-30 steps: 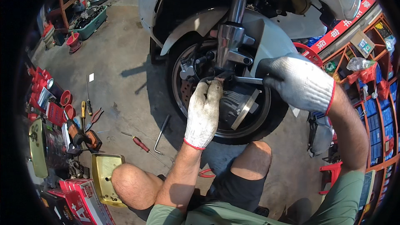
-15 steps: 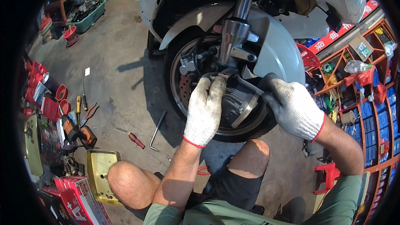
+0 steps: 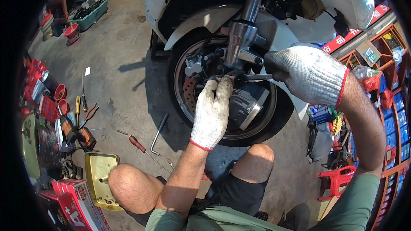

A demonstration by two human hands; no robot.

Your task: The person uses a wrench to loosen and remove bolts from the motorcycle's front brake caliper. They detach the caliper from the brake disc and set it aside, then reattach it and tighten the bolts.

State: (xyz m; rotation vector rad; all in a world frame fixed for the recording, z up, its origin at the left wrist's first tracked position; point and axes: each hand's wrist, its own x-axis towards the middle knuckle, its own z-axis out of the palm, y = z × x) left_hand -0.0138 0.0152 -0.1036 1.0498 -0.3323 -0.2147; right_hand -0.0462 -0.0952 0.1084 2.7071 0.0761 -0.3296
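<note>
Both my hands wear white knit gloves with dark, soiled fingers and red cuffs. My right hand (image 3: 306, 72) grips the handle of a metal wrench (image 3: 259, 77), which lies nearly level. The wrench's head reaches the lower end of the chrome front fork leg (image 3: 240, 42). There my left hand (image 3: 212, 111) has its fingers closed beside the wrench head, and what they pinch is hidden. Behind them is the front wheel's tyre (image 3: 176, 102) with a drilled brake disc (image 3: 189, 87) and a finned hub (image 3: 250, 105). A pale fender (image 3: 197, 21) arches over the wheel.
On the floor to the left lie a red-handled screwdriver (image 3: 137, 143), an L-shaped bar (image 3: 159, 133), pliers (image 3: 88, 116) and a yellow tray (image 3: 90, 171) holding small parts. A cordless drill (image 3: 70, 128) stands farther left. At right are a red stool (image 3: 336, 182) and an orange shelf rack (image 3: 388, 124).
My right hand has swung up, turning the wrench from a downward slant to nearly level. My left hand stays at the fork's lower end.
</note>
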